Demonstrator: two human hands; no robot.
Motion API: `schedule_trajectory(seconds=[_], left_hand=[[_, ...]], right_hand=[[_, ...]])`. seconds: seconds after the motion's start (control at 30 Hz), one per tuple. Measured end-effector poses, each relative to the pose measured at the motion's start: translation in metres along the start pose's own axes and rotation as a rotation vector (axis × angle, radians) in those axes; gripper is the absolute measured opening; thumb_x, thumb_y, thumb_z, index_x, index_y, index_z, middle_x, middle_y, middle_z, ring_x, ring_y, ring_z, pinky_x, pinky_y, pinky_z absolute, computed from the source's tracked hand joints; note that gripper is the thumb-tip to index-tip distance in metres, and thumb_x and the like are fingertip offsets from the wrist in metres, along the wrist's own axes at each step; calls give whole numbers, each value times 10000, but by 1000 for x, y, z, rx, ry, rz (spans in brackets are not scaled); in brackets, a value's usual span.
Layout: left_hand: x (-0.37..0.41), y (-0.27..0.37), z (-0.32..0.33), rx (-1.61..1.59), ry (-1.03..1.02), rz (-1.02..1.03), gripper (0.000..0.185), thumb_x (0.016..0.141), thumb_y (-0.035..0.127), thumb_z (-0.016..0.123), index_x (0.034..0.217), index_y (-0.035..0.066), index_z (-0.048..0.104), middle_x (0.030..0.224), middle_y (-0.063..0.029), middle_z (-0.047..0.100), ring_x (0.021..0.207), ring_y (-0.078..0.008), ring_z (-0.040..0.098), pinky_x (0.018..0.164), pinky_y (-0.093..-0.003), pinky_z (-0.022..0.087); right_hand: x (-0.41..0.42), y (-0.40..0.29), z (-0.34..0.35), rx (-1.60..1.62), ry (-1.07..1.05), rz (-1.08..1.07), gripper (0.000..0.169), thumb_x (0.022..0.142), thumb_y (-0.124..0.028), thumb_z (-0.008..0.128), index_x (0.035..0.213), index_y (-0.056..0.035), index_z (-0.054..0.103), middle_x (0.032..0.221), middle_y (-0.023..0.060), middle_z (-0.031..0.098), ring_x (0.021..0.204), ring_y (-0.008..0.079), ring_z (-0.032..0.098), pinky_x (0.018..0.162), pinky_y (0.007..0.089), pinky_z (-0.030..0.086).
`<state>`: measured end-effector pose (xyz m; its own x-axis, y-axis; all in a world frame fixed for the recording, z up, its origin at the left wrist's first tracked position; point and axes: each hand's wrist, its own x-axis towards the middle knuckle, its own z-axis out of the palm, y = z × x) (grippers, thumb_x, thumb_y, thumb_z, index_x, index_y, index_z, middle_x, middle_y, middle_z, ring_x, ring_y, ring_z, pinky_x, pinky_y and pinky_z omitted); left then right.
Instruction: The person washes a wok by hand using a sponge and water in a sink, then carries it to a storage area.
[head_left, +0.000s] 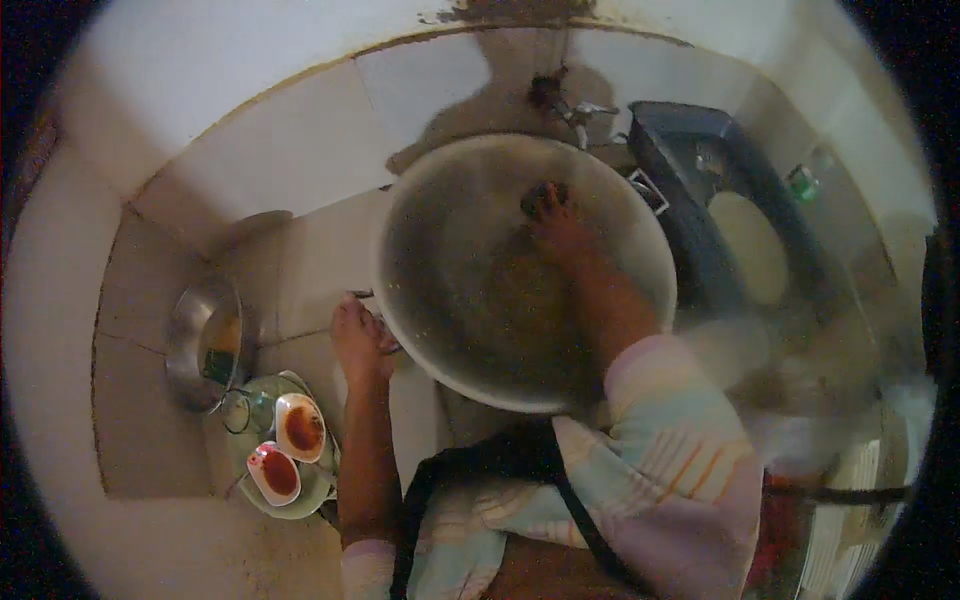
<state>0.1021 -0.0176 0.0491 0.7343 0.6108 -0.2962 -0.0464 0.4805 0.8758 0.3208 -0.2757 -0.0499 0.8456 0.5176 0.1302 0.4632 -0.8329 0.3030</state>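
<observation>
A large round metal pot (465, 285) with a pale rim fills the middle of the view, its inside facing me. On its left side my left hand (362, 337) is closed around a dark side handle (361, 294). My right hand (559, 225) reaches down into the pot from the right. Under its fingers a dark scouring pad (538, 201) lies against the upper part of the pot's inner surface. The inside looks dull grey, with a browner patch near the centre.
Beyond the pot a tap (585, 112) comes out of the tiled wall. On the right stands a dark rectangular tub (679, 232) holding a pale oval object (748, 247). At left are a steel bowl (184, 337) with a sponge (219, 364), a green plate (289, 510), a glass (238, 412) and stained white dishes (302, 427).
</observation>
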Motion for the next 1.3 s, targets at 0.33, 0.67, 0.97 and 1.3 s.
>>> schedule_trajectory(seconds=[0.33, 0.67, 0.97, 1.3], left_hand=[[24, -4, -22, 42, -55, 96, 210, 841, 279, 438, 731, 101, 415, 490, 26, 286, 362, -74, 270, 314, -222, 223], [28, -25, 31, 186, -193, 158, 204, 834, 253, 419, 737, 74, 427, 487, 18, 277, 367, -80, 264, 325, -235, 225], [26, -6, 1, 186, -95, 98, 279, 852, 327, 436, 698, 95, 423, 472, 34, 260, 348, -73, 239, 330, -233, 211], [13, 8, 0, 53, 37, 4, 254, 857, 341, 453, 752, 113, 413, 460, 46, 271, 362, -79, 269, 331, -232, 226]], right_hand=[[-4, -150, -122, 1099, -338, 520, 603, 834, -557, 171, 1310, -198, 264, 1394, 115, 119, 1256, 409, 75, 962, 611, 58], [-31, -176, -65, 1043, 65, 125, 525, 866, -385, 322, 1266, -46, 295, 1237, 271, 316, 1171, 423, 262, 964, 480, 233], [-185, -16, -91, 1250, -560, -542, 386, 879, -326, 397, 1073, -13, 512, 1174, 171, 458, 1085, 294, 433, 923, 369, 321], [-124, 132, -55, 49, -273, -272, 488, 729, -334, 577, 1179, -172, 481, 1336, 93, 276, 1220, 334, 248, 958, 543, 208]])
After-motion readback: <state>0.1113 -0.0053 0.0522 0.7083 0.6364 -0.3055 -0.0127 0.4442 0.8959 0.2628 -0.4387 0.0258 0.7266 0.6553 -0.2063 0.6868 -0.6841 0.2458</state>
